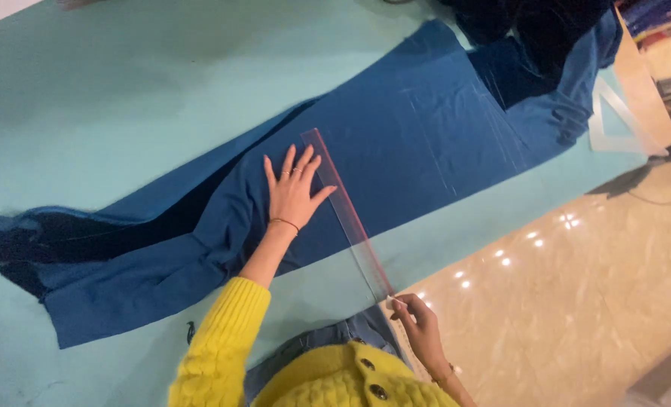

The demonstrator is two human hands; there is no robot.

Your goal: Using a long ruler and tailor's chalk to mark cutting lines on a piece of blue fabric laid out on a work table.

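Turquoise worktop (109,90) beside glossy beige floor, blue fabric (395,143) spread across it, my left hand (292,193) flat and open pinning a clear ruler (346,215) on the fabric, my right hand (414,320) pinching the ruler's near end.

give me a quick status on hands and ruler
Left hand flat on blue cloth, pressing clear ruler. Right hand pinching ruler's near end. Nothing in the way.

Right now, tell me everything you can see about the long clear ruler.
The ruler is a long, narrow strip of clear plastic with a red edge. It lies flat and slantwise across the blue fabric and the turquoise table. The left hand presses beside its far part; the right hand pinches its near end.
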